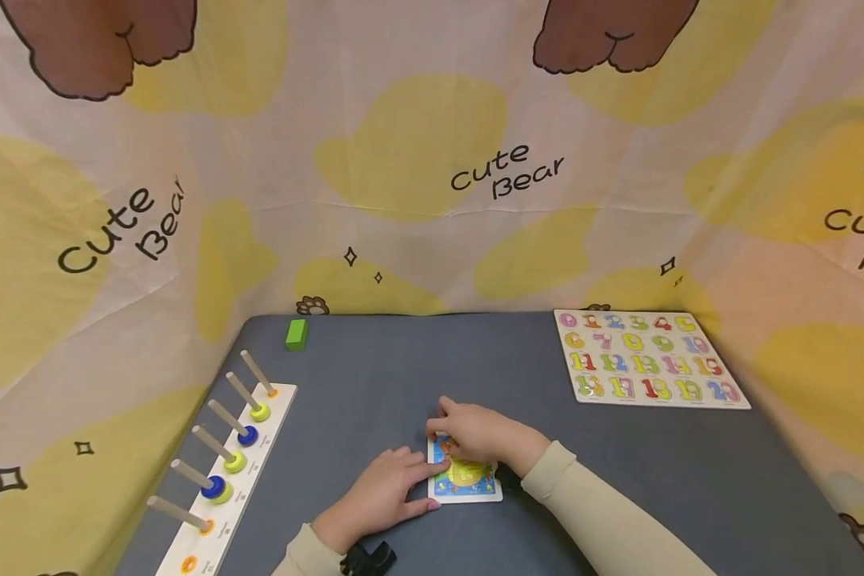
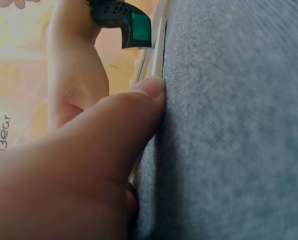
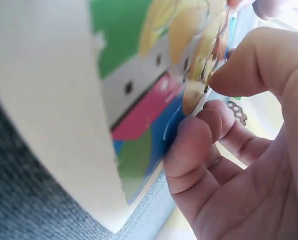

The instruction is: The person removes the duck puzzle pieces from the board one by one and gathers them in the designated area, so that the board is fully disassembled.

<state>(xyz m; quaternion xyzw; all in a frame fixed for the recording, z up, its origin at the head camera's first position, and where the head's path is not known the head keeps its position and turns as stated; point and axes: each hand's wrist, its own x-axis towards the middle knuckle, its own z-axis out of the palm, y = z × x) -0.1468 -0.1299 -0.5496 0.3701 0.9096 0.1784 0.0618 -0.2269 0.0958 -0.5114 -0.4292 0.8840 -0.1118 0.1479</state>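
Fabric (image 2: pixel 239 125), grey-blue and finely ribbed, is covering the surface (image 1: pixel 374 384), and a small flat puzzle board (image 1: pixel 468 480) is lying on it near the front, under the person's two hands. The board is showing a plain white border round a glossy picture in blue, green and yellow; curving cut lines are running through its yellow pieces (image 3: pixel 186 30), and a smooth pink patch (image 3: pixel 141 115) is catching the light.

The left hand (image 1: pixel 378 492) is resting an extended index finger on the picture and its thumb at the near left corner; this grip is lying apart, thumb and index spread. The right hand (image 1: pixel 486 432) is bending its fingers at the board's far side, the thumb reaching over the yellow pieces; whether that grip is clamping a piece, I cannot tell. Cream sleeves (image 1: pixel 612 512) are covering the forearms, and a black wrist mount (image 1: pixel 367 558) is sitting by the left wrist.

Leftward, a long white plank (image 1: pixel 248 496) is carrying slim cylindrical pegs (image 1: pixel 228 416), with round blue and yellow-green rings (image 1: pixel 217 486) encircling some. A green oblong block (image 1: pixel 297 334) is sitting near the far left corner. Far right, a thin pale number board (image 1: pixel 648 352) is bearing rows of colourful digits. Behind, creased printed cloth (image 1: pixel 403 160) is hanging.
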